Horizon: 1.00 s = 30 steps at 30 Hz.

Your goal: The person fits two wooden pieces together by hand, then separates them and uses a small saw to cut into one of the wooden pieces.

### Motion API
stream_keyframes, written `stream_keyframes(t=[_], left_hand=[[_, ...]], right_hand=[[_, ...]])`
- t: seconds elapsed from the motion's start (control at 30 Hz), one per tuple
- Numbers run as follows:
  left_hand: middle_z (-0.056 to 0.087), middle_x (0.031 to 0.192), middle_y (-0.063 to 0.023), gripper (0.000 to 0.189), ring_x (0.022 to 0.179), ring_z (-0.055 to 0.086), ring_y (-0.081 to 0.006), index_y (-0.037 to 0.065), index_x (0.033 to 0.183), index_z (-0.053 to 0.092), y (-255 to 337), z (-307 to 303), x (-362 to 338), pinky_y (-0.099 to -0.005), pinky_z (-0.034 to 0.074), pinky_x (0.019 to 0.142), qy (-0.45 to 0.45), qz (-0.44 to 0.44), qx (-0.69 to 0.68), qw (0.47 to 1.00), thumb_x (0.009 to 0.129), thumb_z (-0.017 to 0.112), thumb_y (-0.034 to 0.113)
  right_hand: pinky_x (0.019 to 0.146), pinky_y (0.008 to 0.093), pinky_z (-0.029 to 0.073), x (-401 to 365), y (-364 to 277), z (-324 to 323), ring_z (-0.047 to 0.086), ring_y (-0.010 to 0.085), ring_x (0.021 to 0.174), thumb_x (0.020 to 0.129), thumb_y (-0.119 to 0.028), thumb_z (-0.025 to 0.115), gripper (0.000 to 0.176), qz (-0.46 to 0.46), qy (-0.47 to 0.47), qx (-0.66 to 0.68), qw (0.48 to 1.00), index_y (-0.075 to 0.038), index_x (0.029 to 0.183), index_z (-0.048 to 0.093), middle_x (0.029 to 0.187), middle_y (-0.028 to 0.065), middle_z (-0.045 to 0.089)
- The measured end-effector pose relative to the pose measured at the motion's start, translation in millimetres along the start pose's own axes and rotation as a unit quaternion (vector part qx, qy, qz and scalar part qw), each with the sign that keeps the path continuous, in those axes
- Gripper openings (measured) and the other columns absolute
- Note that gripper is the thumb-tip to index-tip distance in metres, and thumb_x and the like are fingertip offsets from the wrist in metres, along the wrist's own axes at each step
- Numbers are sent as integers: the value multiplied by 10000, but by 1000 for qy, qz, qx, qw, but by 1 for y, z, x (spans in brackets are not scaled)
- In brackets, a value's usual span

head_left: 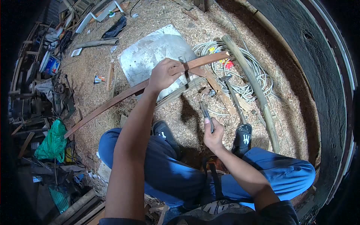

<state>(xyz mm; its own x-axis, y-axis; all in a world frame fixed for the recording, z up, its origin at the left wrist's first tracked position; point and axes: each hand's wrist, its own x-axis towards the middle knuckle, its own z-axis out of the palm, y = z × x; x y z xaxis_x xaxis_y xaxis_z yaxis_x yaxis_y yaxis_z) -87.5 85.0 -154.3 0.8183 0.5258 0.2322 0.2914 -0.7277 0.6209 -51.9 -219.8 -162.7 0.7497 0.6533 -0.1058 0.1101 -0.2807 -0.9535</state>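
My left hand (165,74) is closed around a long reddish wooden strip (108,103), which runs from lower left to upper right. Just right of those fingers, thin dark metal pieces (184,64) stand at the strip; I cannot make out their kind. My right hand (214,135) grips a dark, narrow hand tool (204,110), its tip pointing up toward the strip and apart from it. A second wooden piece (217,90) slants down from beneath the strip. Beside it lies a hammer (235,98), its handle reaching toward my right shoe.
A grey, worn board (150,50) lies on the shavings-covered ground. Coiled cable (262,75) and a rough pole (253,84) are to the right. Scrap and a green plastic bag (52,142) crowd the left. A dark curved wall (318,75) bounds the right side.
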Motion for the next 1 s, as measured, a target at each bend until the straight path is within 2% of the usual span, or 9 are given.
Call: stream_keyframes(t=[0.23,0.3,0.43,0.5,0.53,0.63,0.7,0.93,1.0], left_hand=[[683,1042,-58,265,971,656,-277,110,1009,718,2,0,0,-372,534,844,0,-2,0,1000,775,772,224],[692,1039,-79,289,1004,668,-261,88,1051,719,2,-1,0,-348,527,856,-16,-3,8,1000,779,791,155],[687,1043,-64,274,975,668,-265,99,1016,716,3,1,2,-354,537,846,-10,9,-13,1000,758,787,154],[691,1042,-68,286,975,673,-260,94,1024,716,3,0,1,-344,537,848,-8,12,-29,999,751,790,128],[691,1042,-68,286,975,673,-260,94,1024,716,3,0,1,-344,537,848,-8,12,-29,999,751,790,128],[694,1036,-70,291,973,676,-261,96,1031,717,2,1,1,-341,537,843,-9,7,-31,999,750,789,119],[697,1024,-68,293,971,677,-260,99,1030,719,1,2,2,-344,537,838,-1,21,-16,1000,752,801,140],[700,986,-64,267,931,679,-260,104,991,724,3,4,3,-349,539,812,18,24,-5,1000,769,818,218],[700,972,-56,249,912,679,-259,110,973,726,2,5,3,-351,538,791,19,17,3,1000,778,811,241]], right_hand=[[457,348,328,-1,-3,2,383,128,473,978,-154,589,330,-7,-2,-9,1000,-17,696,485,513,52,407],[455,350,325,-1,-4,3,382,129,468,978,-150,587,324,-14,5,-14,1000,-17,699,487,512,50,404],[449,346,310,-3,2,6,364,119,467,981,-152,578,334,25,4,42,999,-10,693,485,509,42,394],[499,291,305,-4,1,5,359,57,584,1023,-182,520,363,56,-16,41,997,-27,697,477,609,-38,424],[499,291,305,-4,1,5,359,57,584,1023,-182,520,363,56,-17,42,997,-27,697,477,609,-38,424],[501,295,307,-2,3,5,361,61,586,1024,-187,518,377,61,-19,40,997,-23,688,472,601,-30,420],[461,359,310,-1,3,5,358,135,482,988,-178,574,385,26,20,46,998,-16,659,456,511,58,387],[470,378,324,0,-5,2,358,157,483,989,-185,571,386,37,4,14,999,-11,667,448,513,79,386],[499,315,304,-1,-2,2,340,78,576,1022,-211,522,403,39,-12,20,999,-24,672,455,580,-16,395]])
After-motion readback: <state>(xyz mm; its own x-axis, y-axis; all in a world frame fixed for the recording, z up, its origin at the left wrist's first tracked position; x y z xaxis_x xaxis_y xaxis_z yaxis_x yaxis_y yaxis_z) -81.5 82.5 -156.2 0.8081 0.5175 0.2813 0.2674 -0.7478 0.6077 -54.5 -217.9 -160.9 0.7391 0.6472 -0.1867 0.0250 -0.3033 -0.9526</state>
